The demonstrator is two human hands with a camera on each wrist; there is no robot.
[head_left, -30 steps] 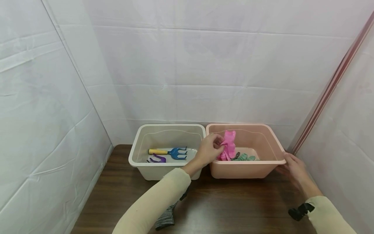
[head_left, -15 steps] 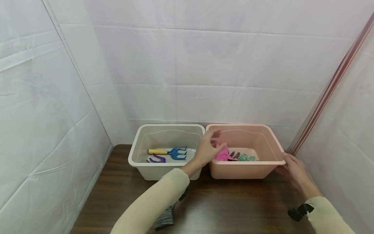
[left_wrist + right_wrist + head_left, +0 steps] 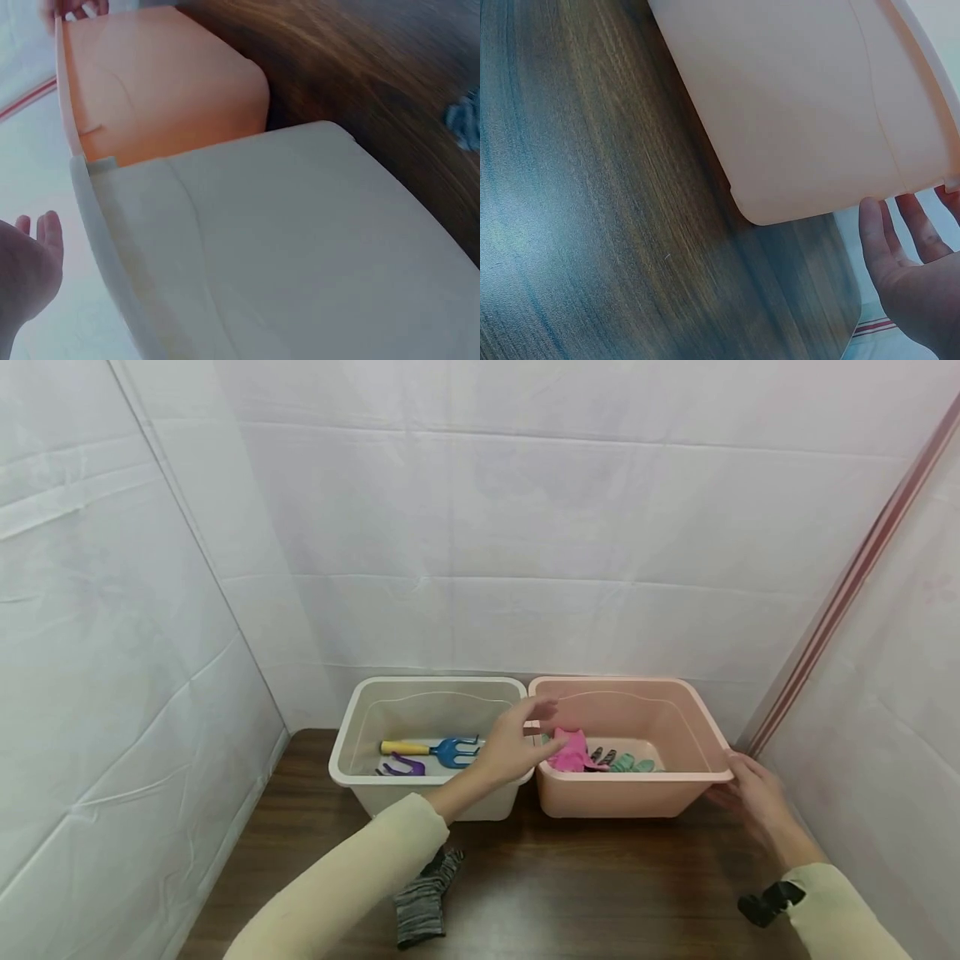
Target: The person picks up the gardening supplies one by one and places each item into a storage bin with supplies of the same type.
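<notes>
Above the neighbouring rims of two plastic bins, my left hand (image 3: 512, 746) hovers with fingers apart and holds nothing. A crumpled pink glove (image 3: 572, 752) lies in the left part of the pink bin (image 3: 611, 797), just beyond my left fingertips. Beside it are dark striped glove fingers (image 3: 603, 756) and a green glove (image 3: 632, 764), both partly hidden. My right hand (image 3: 757, 789) holds the pink bin's right rim; the right wrist view shows its fingers (image 3: 877, 240) against the end wall. Inside the white bin (image 3: 435, 783) lie a blue hand rake with a yellow handle (image 3: 408, 748) and a purple claw (image 3: 405, 766).
A grey knitted glove (image 3: 422, 906) lies on the dark wooden table (image 3: 562, 893), partly under my left forearm. White sheeting (image 3: 465, 527) rises right behind the bins and stands close on both sides.
My left hand has let go of the pink glove, which dropped into the pink bin. That hand has drawn back left, spreading its fingers. The right hand stays at the rim.
</notes>
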